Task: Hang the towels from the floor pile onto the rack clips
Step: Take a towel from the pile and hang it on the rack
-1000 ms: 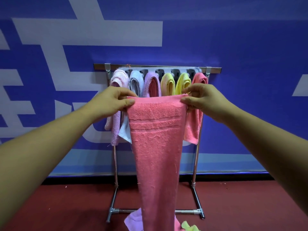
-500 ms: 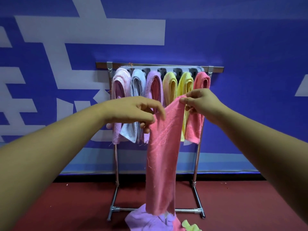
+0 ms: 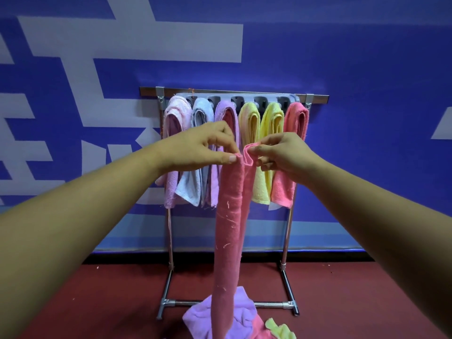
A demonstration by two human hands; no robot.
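A long pink towel (image 3: 230,228) hangs folded lengthwise in front of me, its lower end reaching the floor pile (image 3: 241,319). My left hand (image 3: 203,150) pinches the towel's top edge on the left. My right hand (image 3: 281,155) pinches the bunched top edge on the right. The two hands are close together. Behind them stands the metal rack (image 3: 234,92) with its grey clip bar (image 3: 247,100). Several towels hang from the clips: pale pink (image 3: 175,133), light blue (image 3: 195,187), lilac, two yellow (image 3: 267,133), and coral (image 3: 296,126).
The floor pile holds a lilac towel, a pink one and a yellow-green one (image 3: 281,330) at the rack's foot. The rack's base bar (image 3: 269,304) lies on the dark red floor. A blue and white wall (image 3: 367,118) stands right behind the rack.
The pink towel was spread wide between my hands a second ago. My hands have come together, folding its top edge into a narrow strip.
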